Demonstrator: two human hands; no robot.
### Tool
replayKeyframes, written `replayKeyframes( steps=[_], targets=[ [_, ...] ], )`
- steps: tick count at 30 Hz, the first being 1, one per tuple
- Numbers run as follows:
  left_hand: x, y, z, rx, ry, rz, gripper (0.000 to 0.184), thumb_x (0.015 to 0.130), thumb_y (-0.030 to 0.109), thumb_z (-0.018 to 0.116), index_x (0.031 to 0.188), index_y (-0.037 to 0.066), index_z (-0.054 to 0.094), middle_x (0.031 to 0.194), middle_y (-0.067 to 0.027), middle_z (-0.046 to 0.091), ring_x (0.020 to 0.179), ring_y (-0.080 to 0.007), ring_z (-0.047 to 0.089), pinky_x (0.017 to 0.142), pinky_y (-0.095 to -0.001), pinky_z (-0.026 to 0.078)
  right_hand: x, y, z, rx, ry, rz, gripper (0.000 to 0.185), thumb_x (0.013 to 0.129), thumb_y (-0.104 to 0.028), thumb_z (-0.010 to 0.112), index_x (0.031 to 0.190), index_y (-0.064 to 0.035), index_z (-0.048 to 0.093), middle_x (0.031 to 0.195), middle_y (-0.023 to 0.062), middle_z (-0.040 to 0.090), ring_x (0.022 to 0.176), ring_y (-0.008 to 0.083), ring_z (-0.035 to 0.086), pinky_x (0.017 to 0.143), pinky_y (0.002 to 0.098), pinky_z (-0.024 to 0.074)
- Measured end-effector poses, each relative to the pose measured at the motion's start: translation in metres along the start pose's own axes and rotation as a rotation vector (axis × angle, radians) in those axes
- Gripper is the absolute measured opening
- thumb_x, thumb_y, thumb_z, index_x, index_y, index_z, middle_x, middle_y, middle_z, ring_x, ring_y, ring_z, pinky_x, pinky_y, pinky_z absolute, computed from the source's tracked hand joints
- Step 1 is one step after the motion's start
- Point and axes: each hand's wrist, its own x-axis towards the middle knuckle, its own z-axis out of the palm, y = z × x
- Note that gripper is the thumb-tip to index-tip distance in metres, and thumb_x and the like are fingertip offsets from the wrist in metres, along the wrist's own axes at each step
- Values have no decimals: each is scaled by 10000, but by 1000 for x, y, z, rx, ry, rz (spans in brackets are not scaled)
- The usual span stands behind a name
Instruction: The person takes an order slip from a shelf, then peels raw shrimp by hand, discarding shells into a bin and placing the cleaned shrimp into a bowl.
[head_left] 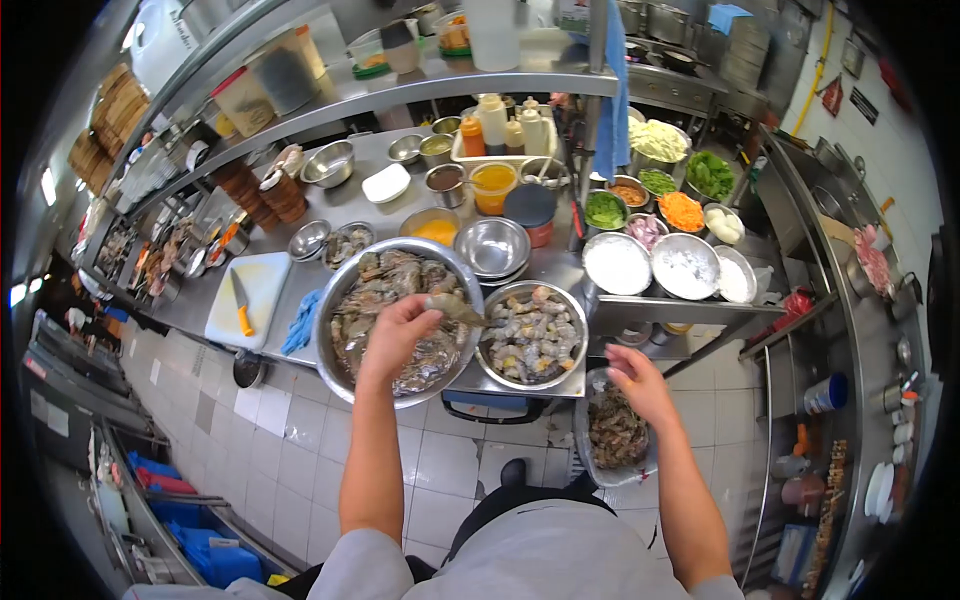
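Observation:
My left hand (pixel 398 335) pinches a raw grey shrimp (pixel 456 309) over the right side of a large steel bowl (pixel 330 372) heaped with whole shrimp. Just to the right stands a smaller steel bowl (pixel 581 345) filled with peeled shrimp, some with orange-yellow bits. My right hand (pixel 640 384) hovers past the table's corner, fingers loosely bent and apart, with nothing visible in them. Below and left of it, a lined bin (pixel 592 458) holds brownish shrimp heads and shells.
On the left lie a white cutting board (pixel 262 285), an orange-handled knife (pixel 241 305) and blue gloves (pixel 301 322). Behind stand nested steel bowls (pixel 492 247) and sauce bottles (pixel 492 120). Tubs with white contents (pixel 616 263) and chopped vegetables (pixel 682 211) fill the right. A steel shelf (pixel 440 88) spans above.

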Motion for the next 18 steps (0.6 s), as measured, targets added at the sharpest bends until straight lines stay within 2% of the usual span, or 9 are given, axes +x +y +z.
replayKeyframes(
  steps=[4, 6, 8, 10, 12, 13, 14, 16, 18],
  targets=[
    [6, -8, 100, -121, -254, -113, 185, 909, 88, 652, 1082, 27, 670, 913, 33, 655, 781, -49, 555, 722, -221, 460, 13, -54, 6, -218, -37, -208, 458, 864, -186, 703, 1281, -38, 588, 1258, 162, 599, 1144, 315, 588, 983, 385, 462],
    [10, -41, 142, -64, -372, -115, 184, 911, 92, 651, 1085, 37, 670, 942, 34, 664, 805, -50, 566, 733, -218, 460, 13, -58, 6, -234, -66, -190, 451, 877, -212, 693, 1279, -36, 587, 1273, 180, 593, 1153, 330, 582, 999, 384, 451],
    [11, -68, 186, -73, -451, -187, 207, 915, 95, 649, 1112, 33, 655, 1005, 17, 678, 857, -58, 586, 783, -229, 470, 12, -27, 7, -254, -37, -73, 415, 896, -223, 678, 1253, -30, 593, 1181, 190, 640, 1081, 336, 616, 943, 390, 478],
    [5, -92, 226, -95, -388, -105, 230, 909, 85, 649, 1130, 20, 644, 1003, -26, 692, 903, -109, 628, 795, -273, 495, 6, -3, 0, -181, -28, 155, 254, 934, -206, 647, 1085, -6, 613, 882, 125, 685, 856, 258, 644, 811, 372, 496],
    [-3, -97, 249, 339, -264, 105, 268, 893, 67, 648, 1157, 28, 632, 1040, -96, 697, 955, -201, 669, 806, -325, 518, -7, 28, -8, -285, 23, 242, 219, 945, -215, 632, 1008, -5, 618, 850, 125, 677, 799, 243, 626, 780, 377, 495],
    [-6, -102, 259, 451, -198, 323, 327, 858, 43, 654, 1183, 66, 629, 1039, -139, 670, 945, -302, 669, 789, -379, 530, -15, 41, -12, -291, 33, 246, 219, 945, -215, 632, 1008, -5, 618, 850, 125, 677, 799, 243, 626, 780, 377, 495],
    [-9, -107, 266, 575, -224, 446, 361, 838, 31, 648, 1192, 100, 637, 1017, -128, 648, 910, -340, 653, 781, -412, 531, -22, 55, -15, -305, 24, 272, 223, 948, -222, 628, 980, -1, 619, 842, 127, 675, 779, 246, 623, 760, 382, 493],
    [-13, -100, 274, 733, -397, 563, 401, 842, 34, 606, 1234, 121, 619, 1013, -136, 619, 871, -349, 646, 764, -458, 522, -34, 75, -22, -321, 19, 300, 232, 950, -229, 623, 951, 3, 620, 834, 128, 674, 759, 249, 621, 739, 388, 491],
    [-13, -110, 281, 747, -425, 655, 402, 849, 47, 605, 1242, 129, 625, 995, -137, 620, 838, -346, 648, 756, -461, 524, -41, 82, -27, -388, 50, 245, 251, 950, -240, 622, 921, 8, 620, 800, 129, 667, 733, 253, 613, 715, 401, 486]
  ],
)
